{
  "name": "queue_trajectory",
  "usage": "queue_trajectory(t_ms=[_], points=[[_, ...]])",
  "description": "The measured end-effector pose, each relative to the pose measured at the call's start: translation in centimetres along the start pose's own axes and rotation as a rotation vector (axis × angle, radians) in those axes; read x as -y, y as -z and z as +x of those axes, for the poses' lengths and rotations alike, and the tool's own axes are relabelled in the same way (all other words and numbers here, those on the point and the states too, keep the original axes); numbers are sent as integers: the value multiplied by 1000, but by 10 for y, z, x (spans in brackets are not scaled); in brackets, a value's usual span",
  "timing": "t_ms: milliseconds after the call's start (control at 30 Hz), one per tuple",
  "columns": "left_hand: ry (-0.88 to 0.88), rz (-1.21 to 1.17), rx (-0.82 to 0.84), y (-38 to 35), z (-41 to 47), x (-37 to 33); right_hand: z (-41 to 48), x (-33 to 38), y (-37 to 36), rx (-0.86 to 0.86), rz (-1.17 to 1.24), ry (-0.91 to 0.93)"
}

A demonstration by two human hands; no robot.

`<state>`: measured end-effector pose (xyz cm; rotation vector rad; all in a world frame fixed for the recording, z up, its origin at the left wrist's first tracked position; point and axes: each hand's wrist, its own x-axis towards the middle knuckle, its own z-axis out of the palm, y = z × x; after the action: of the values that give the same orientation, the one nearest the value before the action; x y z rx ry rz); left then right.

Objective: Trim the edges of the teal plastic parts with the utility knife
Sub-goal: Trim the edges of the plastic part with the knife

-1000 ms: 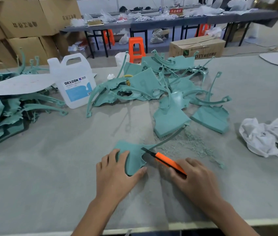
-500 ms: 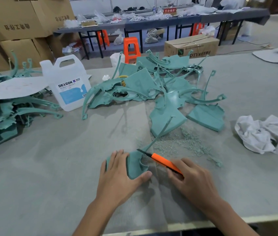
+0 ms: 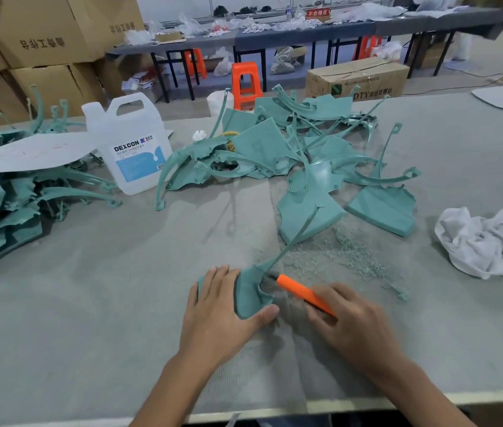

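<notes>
Grey felt table (image 3: 90,303) bears a curved, long-stemmed teal part (image 3: 248,292).

Teal parts (image 3: 248,292) — smooth, matt plastic. Counter (image 3: 90,303) cover looks like rough grey felt; rag (image 3: 487,241) — crumpled white cloth; jug (image 3: 130,143) translucent plastic.

A teal plastic part (image 3: 250,295) lies flat under the left hand (image 3: 222,312), the right hand (image 3: 352,322) aiming an orange utility knife (image 3: 302,292) at its edge
</notes>
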<state>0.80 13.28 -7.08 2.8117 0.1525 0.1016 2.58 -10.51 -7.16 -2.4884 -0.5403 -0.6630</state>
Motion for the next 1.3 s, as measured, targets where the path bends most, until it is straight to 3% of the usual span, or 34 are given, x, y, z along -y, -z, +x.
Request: queue_trajectory(t_ms=[267, 467, 667, 800, 967, 1133, 1300], points=[[13, 5, -13, -2, 1, -1, -2, 3, 2, -83, -90, -4], [8, -19, 12, -2, 0, 1, 4, -5, 3, -134, -41, -140], [14, -8, 20, -4, 0, 1, 36, -17, 19, -315, -148, -194], [21, -7, -13, -3, -1, 0, 19, 12, 6, -32, -86, -16], [3, -4, -10, -4, 1, 0, 45, -13, 37, -236, -102, -181], [11, -4, -11, -5, 1, 0, 21, 19, 22, 77, -125, -7], [5, -14, -13, -4, 1, -1, 45, 0, 53, -117, -134, -183]])
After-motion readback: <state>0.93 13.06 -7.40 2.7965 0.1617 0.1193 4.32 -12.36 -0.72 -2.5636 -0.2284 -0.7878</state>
